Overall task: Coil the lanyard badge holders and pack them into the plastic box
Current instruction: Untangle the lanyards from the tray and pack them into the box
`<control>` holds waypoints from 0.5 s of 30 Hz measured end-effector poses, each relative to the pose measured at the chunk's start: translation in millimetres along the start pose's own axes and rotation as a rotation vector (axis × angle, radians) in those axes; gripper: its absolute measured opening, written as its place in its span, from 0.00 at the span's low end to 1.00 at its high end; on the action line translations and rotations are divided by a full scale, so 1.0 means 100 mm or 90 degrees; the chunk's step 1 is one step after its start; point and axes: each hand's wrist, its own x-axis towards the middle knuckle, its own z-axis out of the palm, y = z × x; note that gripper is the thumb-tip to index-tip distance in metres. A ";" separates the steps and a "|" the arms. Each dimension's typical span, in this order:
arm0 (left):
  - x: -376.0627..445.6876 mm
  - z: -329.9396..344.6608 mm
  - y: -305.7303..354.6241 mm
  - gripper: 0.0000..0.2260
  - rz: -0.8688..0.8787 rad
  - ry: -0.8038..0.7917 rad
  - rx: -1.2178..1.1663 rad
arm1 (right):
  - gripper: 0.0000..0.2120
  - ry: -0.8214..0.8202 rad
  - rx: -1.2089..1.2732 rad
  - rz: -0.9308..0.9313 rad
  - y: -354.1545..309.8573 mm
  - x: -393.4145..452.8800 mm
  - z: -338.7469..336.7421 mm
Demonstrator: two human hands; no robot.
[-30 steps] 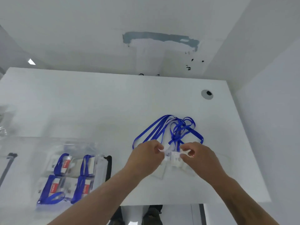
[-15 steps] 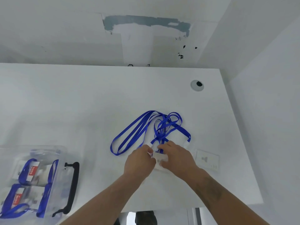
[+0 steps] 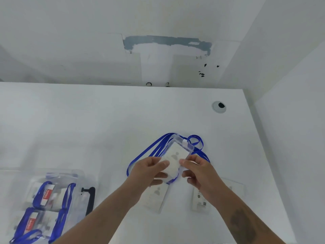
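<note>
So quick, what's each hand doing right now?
Left hand: pinches the badge holder at its left edge.
Right hand: pinches the same badge holder at its right edge.

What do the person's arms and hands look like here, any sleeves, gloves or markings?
Both forearms are bare to the frame edge, with no sleeves in view. The left hand and right hand wear no gloves, and no rings or watch can be seen. The right forearm carries a dark tattoo, blurred, design unreadable.

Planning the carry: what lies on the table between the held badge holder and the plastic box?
Head view: bare white table between badge holder and plastic box.
</note>
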 end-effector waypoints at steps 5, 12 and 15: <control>-0.05 -0.24 0.22 0.08 0.042 -0.001 -0.167 | 0.10 -0.028 -0.118 -0.086 0.00 -0.17 0.12; -0.17 -0.52 0.69 0.09 0.087 -0.073 -0.162 | 0.18 0.121 -0.408 -0.336 -0.08 -0.08 0.43; -0.18 -0.51 0.80 0.09 0.099 -0.036 -0.218 | 0.12 0.036 -0.629 -0.403 -0.13 -0.12 0.70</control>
